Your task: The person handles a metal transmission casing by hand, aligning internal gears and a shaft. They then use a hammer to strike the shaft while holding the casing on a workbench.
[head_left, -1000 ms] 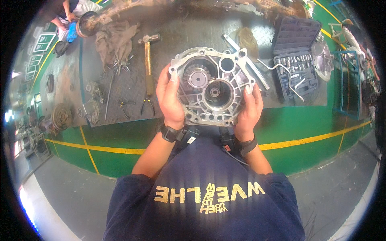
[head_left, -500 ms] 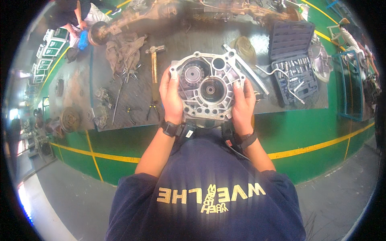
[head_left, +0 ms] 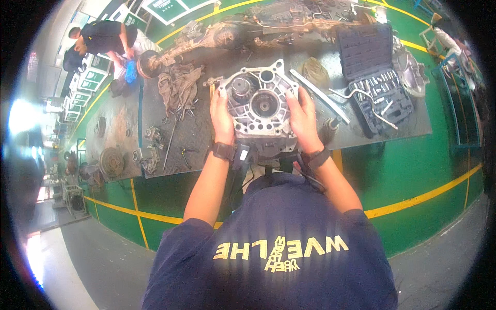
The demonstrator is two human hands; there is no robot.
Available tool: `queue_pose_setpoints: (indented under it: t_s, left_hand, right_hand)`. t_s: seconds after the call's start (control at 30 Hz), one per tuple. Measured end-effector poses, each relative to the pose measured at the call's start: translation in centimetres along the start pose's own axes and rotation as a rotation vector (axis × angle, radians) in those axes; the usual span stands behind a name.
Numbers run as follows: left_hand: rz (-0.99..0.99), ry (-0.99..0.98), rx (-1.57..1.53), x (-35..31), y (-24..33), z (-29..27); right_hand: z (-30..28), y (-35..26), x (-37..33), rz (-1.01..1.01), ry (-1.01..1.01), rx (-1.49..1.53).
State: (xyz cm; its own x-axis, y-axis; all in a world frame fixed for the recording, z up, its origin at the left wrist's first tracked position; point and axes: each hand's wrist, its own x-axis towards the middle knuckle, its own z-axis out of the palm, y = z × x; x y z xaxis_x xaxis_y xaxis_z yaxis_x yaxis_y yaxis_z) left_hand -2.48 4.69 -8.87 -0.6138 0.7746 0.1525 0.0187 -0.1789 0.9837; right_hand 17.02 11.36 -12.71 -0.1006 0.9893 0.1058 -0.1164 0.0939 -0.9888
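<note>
A silver gearbox housing (head_left: 241, 112) is held up by both my hands in front of my chest, at the table's near edge. Its open face shows a toothed gear (head_left: 241, 87) at the upper left and a round bore with a bearing-like centre beside it. My left hand (head_left: 222, 120) is closed on the housing's left side, thumb on the rim. On the opposite side my right hand (head_left: 305, 118) grips it the same way. The underside of the housing is hidden. Partly covered behind the left hand lies a hammer (head_left: 211, 81); right of the right hand is a toothed metal shaft (head_left: 329, 125).
An open socket set case (head_left: 366, 56), a cranked speed wrench (head_left: 361, 93) and a long metal bar (head_left: 321, 96) lie to the right. Leftward are a rag (head_left: 178, 89) and pliers (head_left: 187, 157). A rusty axle (head_left: 222, 37) spans the back, where a co-worker (head_left: 106, 40) bends over.
The whole view has shifted, with more of the table's far side and the co-worker showing. The housing, still in both hands, now covers most of the hammer; the toothed shaft shows more fully.
</note>
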Motion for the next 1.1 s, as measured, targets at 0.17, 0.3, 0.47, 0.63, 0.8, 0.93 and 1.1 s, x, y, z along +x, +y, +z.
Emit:
queue_pose_setpoints:
  t_s: [0.17, 0.3, 0.47, 0.63, 0.8, 0.93, 1.1]
  left_hand:
    - [-0.011, 0.020, 0.045, 0.0, -0.2, -0.7]
    - [-0.011, 0.020, 0.045, 0.3, -1.1, -0.8]
    - [-0.003, 0.032, -0.066, 1.4, -3.8, -2.9]
    - [0.049, -0.045, 0.094, 1.7, -2.5, -2.3]
    - [0.045, -0.019, 0.186, 0.7, -0.7, -0.7]
    - [-0.004, 0.006, -0.002, -0.7, 0.3, -0.1]
    - [0.082, 0.019, 0.079, -0.7, 0.8, 0.3]
  right_hand:
    - [-0.7, -1.2, 0.0, -0.001, -0.186, 0.122]
    - [-1.2, -2.2, -0.3, -0.044, -0.168, 0.044]
    - [-1.4, -1.8, -0.2, -0.113, -0.197, -0.037]
    - [-1.7, -1.3, -0.6, -0.041, -0.237, 0.056]
    - [-1.8, -1.2, -0.1, -0.041, -0.200, -0.007]
    - [-1.7, -2.3, 0.4, -0.102, -0.278, 0.118]
    - [-1.4, 0.2, 1.6, -0.050, -0.304, 0.097]
